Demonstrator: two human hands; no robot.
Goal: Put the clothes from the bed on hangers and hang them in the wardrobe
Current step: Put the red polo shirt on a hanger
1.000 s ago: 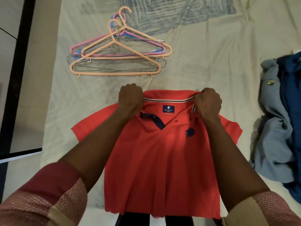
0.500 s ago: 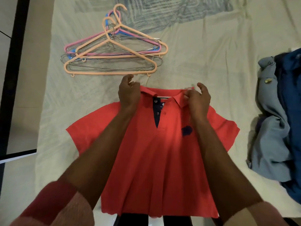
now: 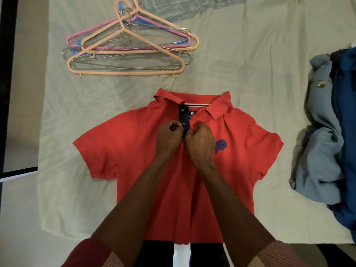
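Clothes were all unhung: the red polo shirt (image 3: 221, 180) lay flat on the bed (image 3: 250, 54), both hands' fingers (image 3: 194, 130) pinching its navy placket (image 3: 183, 120). Hangers (image 3: 127, 54) lay untouched beyond the collar; a blue-grey heap (image 3: 327, 141) waited beside it. Nearly everything seemed left to do.

Pale sheet (image 3: 250, 60) covers bed; beige floor (image 3: 25, 93) left.

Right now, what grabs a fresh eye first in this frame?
The red polo spread flat mid-bed, with the left hand and right hand pinching its dark placket at the chest. Beyond its collar lies a tangle of hangers, peach, pink, blue and wire. At the right edge sits a heap of grey and blue clothes.
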